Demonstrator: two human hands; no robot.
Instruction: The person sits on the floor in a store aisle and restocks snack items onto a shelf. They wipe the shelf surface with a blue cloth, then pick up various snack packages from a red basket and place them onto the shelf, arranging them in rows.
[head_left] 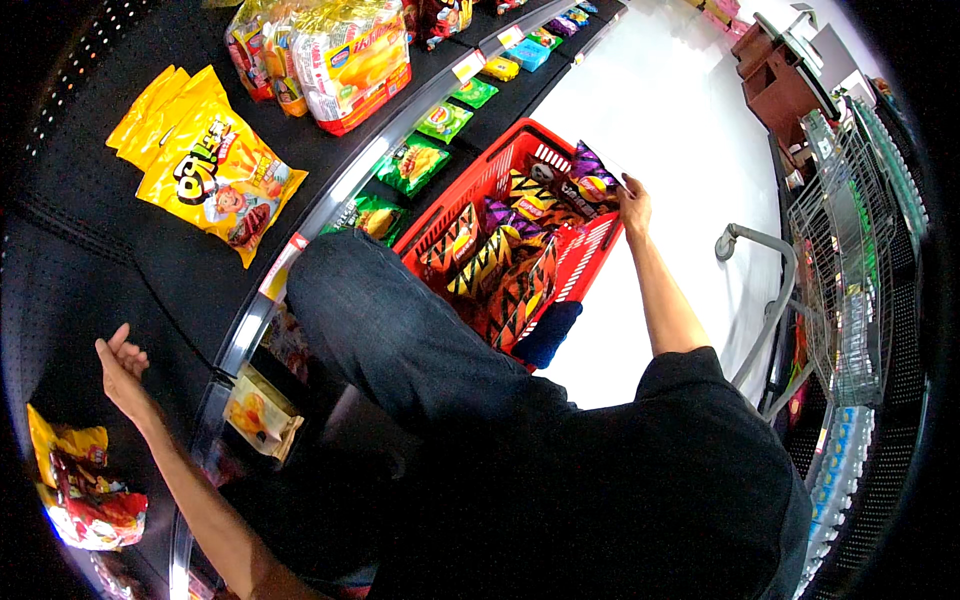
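A red plastic basket [578, 282] holds several black, purple and orange-red snack bags, some striped in yellow. At its far right corner my right hand [634, 207] pinches the edge of a purple snack bag [590, 186], which stands tilted above the others. My left hand [123, 374] hovers over the black shelf [190, 330], fingers loosely apart and holding nothing. Farther along that shelf lie yellow snack bags [222, 172], overlapping each other. Nearer to me on the left is another yellow and red snack pack [85, 490].
Beyond the yellow bags stand multi-packs in clear wrap [350, 65]. Green snack bags [412, 165] line a lower shelf beside the basket. My bent knee [370, 300] is between shelf and basket. On the right are a metal cart [770, 300] and a wire rack [845, 260].
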